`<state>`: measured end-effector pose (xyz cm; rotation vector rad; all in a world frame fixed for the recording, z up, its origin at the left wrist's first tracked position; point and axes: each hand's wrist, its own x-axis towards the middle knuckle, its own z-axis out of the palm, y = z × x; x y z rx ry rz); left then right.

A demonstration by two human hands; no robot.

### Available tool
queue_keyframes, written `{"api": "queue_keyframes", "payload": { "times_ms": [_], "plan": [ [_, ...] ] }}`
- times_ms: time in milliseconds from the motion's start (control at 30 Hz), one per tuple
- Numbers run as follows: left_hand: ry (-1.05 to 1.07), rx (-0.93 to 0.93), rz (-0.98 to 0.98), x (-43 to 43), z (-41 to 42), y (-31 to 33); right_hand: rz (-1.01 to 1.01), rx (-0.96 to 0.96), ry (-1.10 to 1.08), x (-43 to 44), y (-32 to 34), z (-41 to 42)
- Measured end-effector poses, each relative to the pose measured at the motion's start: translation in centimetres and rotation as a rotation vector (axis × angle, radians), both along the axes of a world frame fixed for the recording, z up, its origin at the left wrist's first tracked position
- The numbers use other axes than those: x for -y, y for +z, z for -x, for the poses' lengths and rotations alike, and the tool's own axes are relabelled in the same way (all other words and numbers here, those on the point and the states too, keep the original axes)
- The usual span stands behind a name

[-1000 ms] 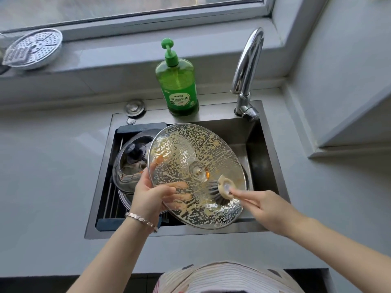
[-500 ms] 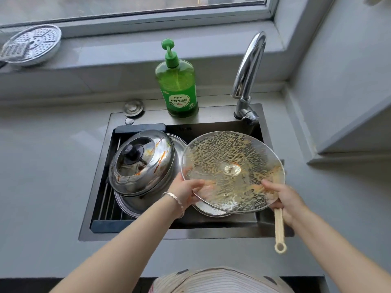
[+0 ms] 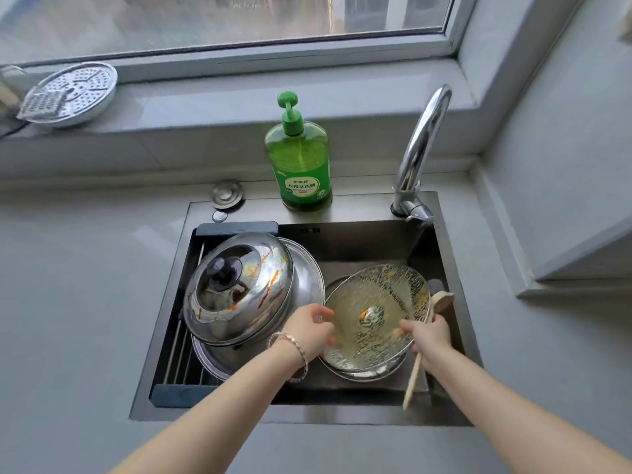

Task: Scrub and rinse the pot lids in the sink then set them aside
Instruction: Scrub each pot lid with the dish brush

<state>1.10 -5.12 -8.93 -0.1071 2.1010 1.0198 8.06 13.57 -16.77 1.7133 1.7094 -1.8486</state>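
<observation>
Grey worktop (image 3: 85, 302) all round the sink (image 3: 359, 241). I see the soapy glass lid (image 3: 376, 295) low in its 3 o'clock half: left hand (image 3: 307, 328) grips the 9 o'clock rim, right hand (image 3: 429, 335) clutches the brush (image 3: 415, 378). Steel lid (image 3: 239, 289) sits at 9 o'clock.

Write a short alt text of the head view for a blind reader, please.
The left hand and right hand hold a smeared glass lid in the sink, the right also gripping a brush. A stained steel lid sits to its left; a green soap bottle stands behind.
</observation>
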Motion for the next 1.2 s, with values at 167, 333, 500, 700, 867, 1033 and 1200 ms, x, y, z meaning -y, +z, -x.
{"api": "queue_keyframes", "payload": {
  "times_ms": [167,333,500,700,867,1033,1200],
  "plan": [
    [0.04,-0.012,-0.008,1.2,0.4,-0.4,0.081,0.074,-0.078,1.6,-3.3,1.6],
    [0.139,0.001,-0.063,0.8,1.1,0.0,0.066,0.214,-0.231,1.6,-5.0,1.1],
    [0.156,-0.028,-0.152,-1.0,1.9,1.3,0.07,0.236,-0.268,1.4,-5.6,0.5],
    [0.118,0.01,-0.143,-1.8,1.7,1.5,0.042,0.234,-0.103,0.9,-5.1,0.6],
    [0.138,-0.002,-0.135,-1.5,2.3,1.9,-0.109,0.131,0.136,0.2,-2.2,2.2],
    [0.159,-0.475,-0.144,-1.5,6.2,4.9,-0.114,-0.086,0.426,0.1,4.5,5.4],
    [0.12,-1.031,-0.171,-2.7,14.1,10.3,-0.11,-0.265,0.537,1.0,10.8,9.4]
  ]
}}
